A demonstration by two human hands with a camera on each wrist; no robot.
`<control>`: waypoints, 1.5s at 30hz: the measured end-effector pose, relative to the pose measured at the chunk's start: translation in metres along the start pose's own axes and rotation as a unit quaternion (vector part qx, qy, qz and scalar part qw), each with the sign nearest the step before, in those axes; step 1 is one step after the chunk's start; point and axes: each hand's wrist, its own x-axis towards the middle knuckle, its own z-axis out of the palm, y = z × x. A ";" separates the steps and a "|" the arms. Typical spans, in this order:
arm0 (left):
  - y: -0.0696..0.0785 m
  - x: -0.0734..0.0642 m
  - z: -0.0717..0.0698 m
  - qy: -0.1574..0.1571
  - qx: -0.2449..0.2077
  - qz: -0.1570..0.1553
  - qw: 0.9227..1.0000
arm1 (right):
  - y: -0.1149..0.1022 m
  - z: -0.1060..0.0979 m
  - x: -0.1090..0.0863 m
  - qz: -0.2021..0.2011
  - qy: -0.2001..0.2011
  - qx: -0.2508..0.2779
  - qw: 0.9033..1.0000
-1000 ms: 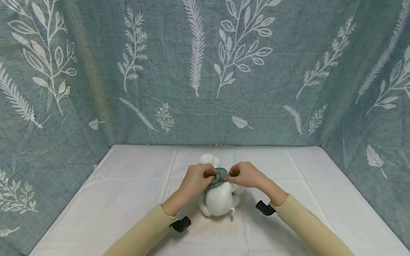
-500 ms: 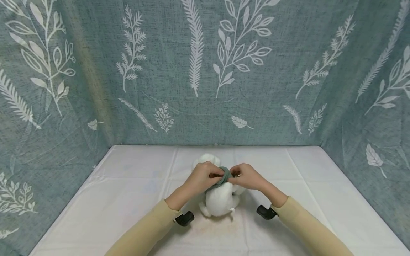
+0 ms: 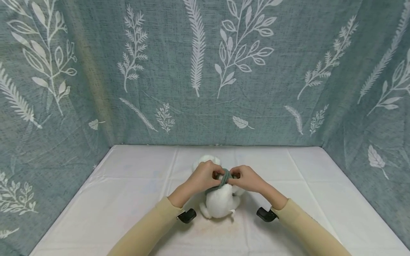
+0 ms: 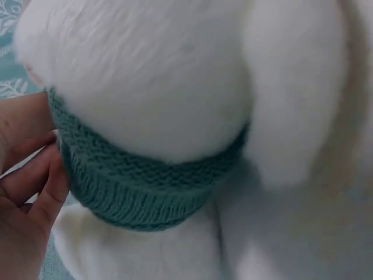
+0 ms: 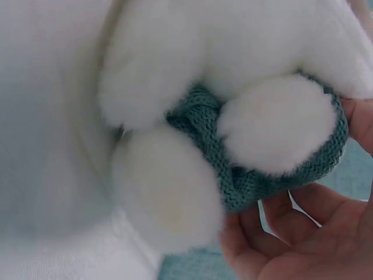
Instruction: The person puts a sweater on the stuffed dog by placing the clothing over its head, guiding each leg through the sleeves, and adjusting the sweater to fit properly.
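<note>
A white fluffy plush toy (image 3: 221,203) lies on the table, with a green knitted garment (image 3: 226,176) around its body. My left hand (image 3: 205,176) pinches the garment's left side. My right hand (image 3: 249,178) pinches its right side, close to the other hand. In the left wrist view the ribbed green knit (image 4: 140,186) spans the toy's body, and my left fingers (image 4: 49,189) are at its edge. Seen from the right wrist, the knit (image 5: 213,146) loops around one rounded white limb (image 5: 280,125), with my right fingers (image 5: 280,216) against its rim. The hands partly hide the toy's upper part.
A white cloth (image 3: 137,188) with fold lines covers the table. Blue-green curtains (image 3: 179,71) with white leaf prints stand at the back and both sides. A black wrist camera (image 3: 187,216) hangs under the left cuff, another black camera (image 3: 266,214) under the right.
My left hand has shifted slightly right, toward the right hand. The bunched knit between the hands now shows as a narrower stretched band. The toy's body stays nearly in place.
</note>
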 end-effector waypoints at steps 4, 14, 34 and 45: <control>0.000 -0.001 0.004 0.017 0.017 0.009 1.000 | -0.003 -0.004 -0.003 -0.009 -0.006 -0.012 1.000; -0.006 -0.004 0.016 0.070 -0.023 -0.007 0.997 | -0.015 -0.021 -0.009 0.010 -0.042 -0.053 0.998; -0.012 -0.010 0.018 0.102 -0.126 -0.043 0.986 | -0.004 -0.009 -0.013 0.014 -0.049 -0.113 0.992; -0.003 -0.005 0.003 0.002 -0.037 0.002 0.999 | 0.001 -0.002 -0.007 -0.023 -0.021 -0.090 0.995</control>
